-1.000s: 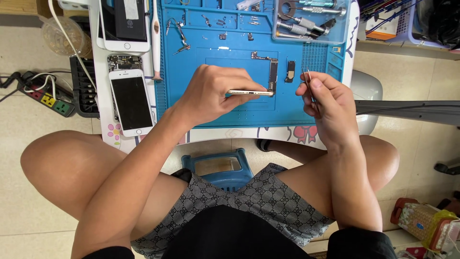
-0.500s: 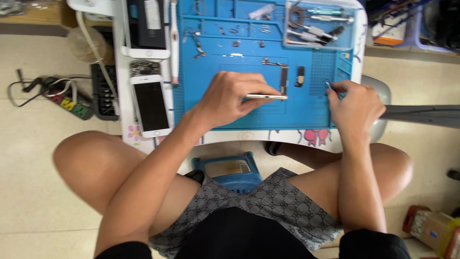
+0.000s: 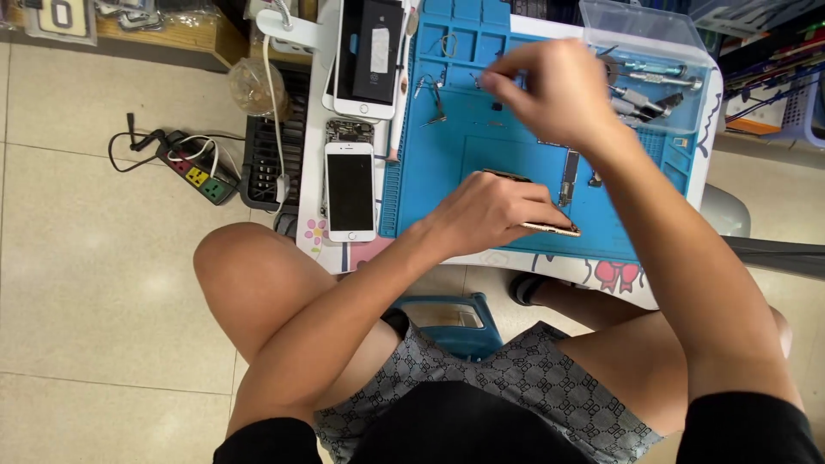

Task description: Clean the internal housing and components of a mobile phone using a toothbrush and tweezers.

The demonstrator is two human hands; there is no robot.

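Tiled beige floor (image 3: 103,283) w/ a small white table (image 3: 550,266) on it, cartoon prints along the near edge. On the table: 1 blue repair mat (image 3: 455,146) w/ moulded compartments at the far side. 1 clear plastic box (image 3: 653,51) of tools sits on the mat's far right corner.

Phones: 2 off the mat on its left, a big white one (image 3: 369,56), open, dark inside w/ a pale rectangular label, and a smaller white one (image 3: 350,191), black screen up. 1 gold phone frame (image 3: 550,228) lies on the mat's near part.

Left hand (image 3: 485,210) rests on the frame, fingers curled together over it, pressing it down. Right hand (image 3: 554,90) is over the mat's far compartments; fingertips bunched tight, can't tell on what.

1 dark narrow circuit board (image 3: 570,166) on the mat just right of the left hand. 1 power strip (image 3: 198,172) on the floor, left, coloured sockets.
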